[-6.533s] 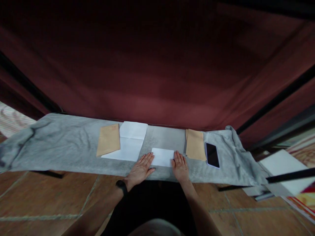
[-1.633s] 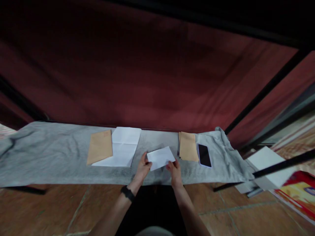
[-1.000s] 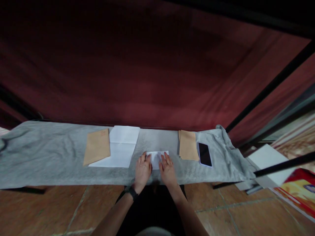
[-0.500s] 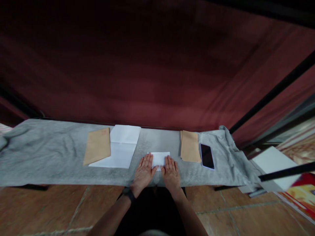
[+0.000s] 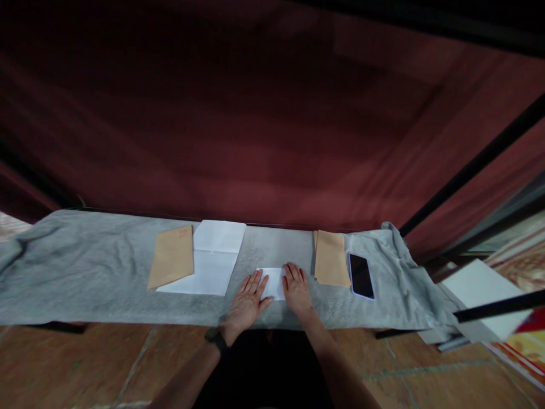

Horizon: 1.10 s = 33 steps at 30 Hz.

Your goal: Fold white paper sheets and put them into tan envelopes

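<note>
A small folded sheet of white paper [image 5: 273, 284] lies on the grey cloth in front of me. My left hand [image 5: 249, 301] rests flat over its left edge, fingers stretched out and the thumb spread across its lower left corner. On the opposite side, my right hand [image 5: 297, 288] lies over the right edge with its fingers slightly bent and side by side. Neither hand lifts the paper. Left of my hands is a larger creased white sheet [image 5: 213, 272], partly covered by a brown envelope [image 5: 172, 257]. To the right lies a small stack of brown envelopes [image 5: 332, 258].
A phone [image 5: 361, 276] with a dark screen lies beside the stack. The grey cloth [image 5: 93, 267] covers a narrow table against a dark red curtain [image 5: 255, 142]. Black frame bars [image 5: 472, 165] stand at the right, near a white box [image 5: 485, 295].
My right hand has shifted to the paper's right edge, its fingers now tilted inward and more bent. My left thumb has spread away from the fingers. The view has tilted slightly upward.
</note>
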Each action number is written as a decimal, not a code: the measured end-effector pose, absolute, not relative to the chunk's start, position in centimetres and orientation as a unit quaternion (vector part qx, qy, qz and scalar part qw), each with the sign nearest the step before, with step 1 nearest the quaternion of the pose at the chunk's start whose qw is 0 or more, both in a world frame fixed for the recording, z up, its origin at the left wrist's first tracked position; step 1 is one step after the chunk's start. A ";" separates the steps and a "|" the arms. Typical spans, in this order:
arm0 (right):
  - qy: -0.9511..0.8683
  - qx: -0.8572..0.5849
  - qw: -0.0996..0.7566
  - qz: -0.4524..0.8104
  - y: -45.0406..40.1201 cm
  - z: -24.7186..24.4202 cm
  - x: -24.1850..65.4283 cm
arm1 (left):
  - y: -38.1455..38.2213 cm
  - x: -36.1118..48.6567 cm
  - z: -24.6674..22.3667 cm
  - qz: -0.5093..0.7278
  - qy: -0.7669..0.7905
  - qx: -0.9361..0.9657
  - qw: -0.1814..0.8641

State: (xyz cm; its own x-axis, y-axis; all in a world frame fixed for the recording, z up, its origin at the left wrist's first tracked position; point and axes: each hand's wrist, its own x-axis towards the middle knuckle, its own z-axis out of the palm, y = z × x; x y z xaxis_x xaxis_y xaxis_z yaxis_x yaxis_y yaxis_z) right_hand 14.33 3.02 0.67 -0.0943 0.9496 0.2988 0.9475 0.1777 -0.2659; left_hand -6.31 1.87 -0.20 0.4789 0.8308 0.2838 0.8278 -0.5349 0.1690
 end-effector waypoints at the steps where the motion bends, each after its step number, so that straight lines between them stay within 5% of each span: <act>1: -0.741 -0.639 0.205 0.000 2.9 0.6 14.5 | 1.9 -6.4 -0.2 0.167 0.482 0.860 0.005; 33: -0.763 -0.608 0.220 -0.002 -0.3 -0.2 12.5 | 1.5 -0.4 0.9 0.045 0.469 0.882 -0.031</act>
State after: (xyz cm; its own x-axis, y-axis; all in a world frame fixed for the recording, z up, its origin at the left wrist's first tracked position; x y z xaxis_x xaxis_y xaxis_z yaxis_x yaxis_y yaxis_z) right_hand 12.46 -0.28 -0.25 -0.1646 0.9263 0.3390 0.9283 0.2617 -0.2642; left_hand -0.37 1.55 0.88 0.5560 0.8242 0.1076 0.8297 -0.5581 -0.0123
